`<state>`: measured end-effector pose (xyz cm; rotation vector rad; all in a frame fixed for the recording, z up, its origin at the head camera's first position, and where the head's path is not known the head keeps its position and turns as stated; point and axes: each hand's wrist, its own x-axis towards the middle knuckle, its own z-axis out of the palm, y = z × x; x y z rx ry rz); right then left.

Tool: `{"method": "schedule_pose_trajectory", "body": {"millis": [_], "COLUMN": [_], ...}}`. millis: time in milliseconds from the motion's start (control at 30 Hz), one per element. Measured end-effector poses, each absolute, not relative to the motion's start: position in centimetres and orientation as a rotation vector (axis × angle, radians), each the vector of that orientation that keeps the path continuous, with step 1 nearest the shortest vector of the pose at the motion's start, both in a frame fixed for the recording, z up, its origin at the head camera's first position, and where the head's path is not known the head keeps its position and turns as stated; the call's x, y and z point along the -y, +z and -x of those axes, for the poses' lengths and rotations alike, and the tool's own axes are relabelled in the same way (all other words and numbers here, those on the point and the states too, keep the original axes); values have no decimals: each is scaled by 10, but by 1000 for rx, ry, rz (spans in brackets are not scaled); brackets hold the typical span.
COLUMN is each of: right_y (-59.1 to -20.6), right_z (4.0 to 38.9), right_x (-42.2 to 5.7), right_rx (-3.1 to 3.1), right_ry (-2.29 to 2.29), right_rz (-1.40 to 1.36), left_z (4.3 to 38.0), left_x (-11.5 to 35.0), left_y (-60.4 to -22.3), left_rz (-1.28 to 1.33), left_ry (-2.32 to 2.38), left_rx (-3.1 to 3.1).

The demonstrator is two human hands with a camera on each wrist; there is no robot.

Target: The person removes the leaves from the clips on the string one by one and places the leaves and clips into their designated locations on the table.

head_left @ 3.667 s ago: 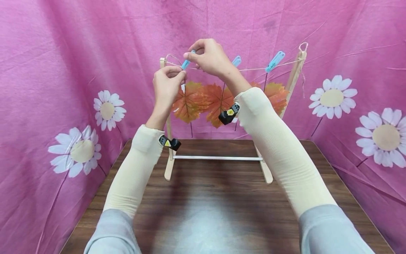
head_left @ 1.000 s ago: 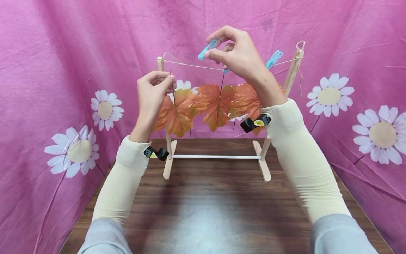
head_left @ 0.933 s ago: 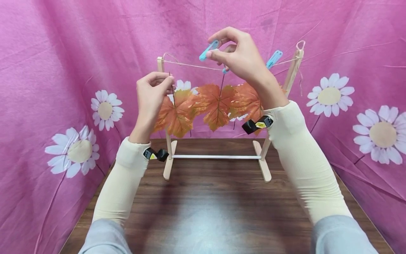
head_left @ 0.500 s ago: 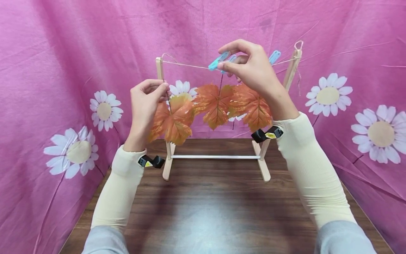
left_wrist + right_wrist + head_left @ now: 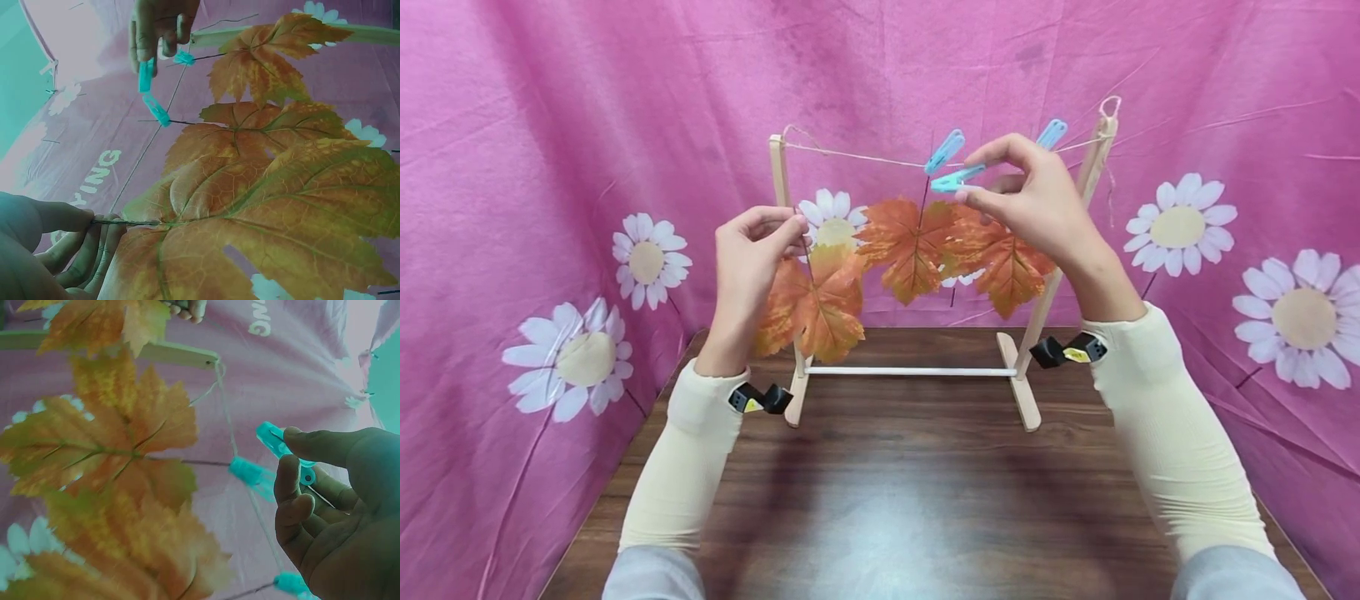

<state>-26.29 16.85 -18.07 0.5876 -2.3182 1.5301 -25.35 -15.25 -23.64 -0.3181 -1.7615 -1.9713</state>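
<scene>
My left hand (image 5: 748, 258) pinches the dark stem of an orange artificial maple leaf (image 5: 816, 304), which hangs below its fingertips, off the string. Between thumb and fingers of my right hand (image 5: 1037, 196) is a light blue clothespin (image 5: 957, 179), held in front of the string. A second clothespin (image 5: 945, 152) clips the middle leaf (image 5: 910, 250) to the string (image 5: 857, 156) by its stem. Farther right, another clothespin (image 5: 1051, 133) is on the string, partly behind my right hand, with a leaf (image 5: 1007, 258) hanging below. The left wrist view shows the stem between thumb and fingers.
A wooden stand has a left post (image 5: 779, 171) and a right post (image 5: 1045, 308), with the string tied between their tops. A white rod (image 5: 910, 372) joins its feet on the brown wooden table (image 5: 880, 483). Pink cloth (image 5: 880, 50) printed with daisies surrounds it.
The left leaf has come off the string with its clothespin. My left hand has lowered the leaf, moving left. My right hand has carried the clothespin down and to the right.
</scene>
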Motion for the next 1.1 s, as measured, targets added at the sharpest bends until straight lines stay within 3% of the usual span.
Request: {"method": "schedule_pose_trajectory", "body": {"millis": [1100], "right_y": [-261], "right_z": [243], "right_x": [-260], "right_rx": [2475], "right_ry": [1316], "right_rz": [-362], "left_z": [251], "left_x": [130], "left_y": [-287], "left_rz": [306], "left_ry": [-2174], "left_rx": [1848]}}
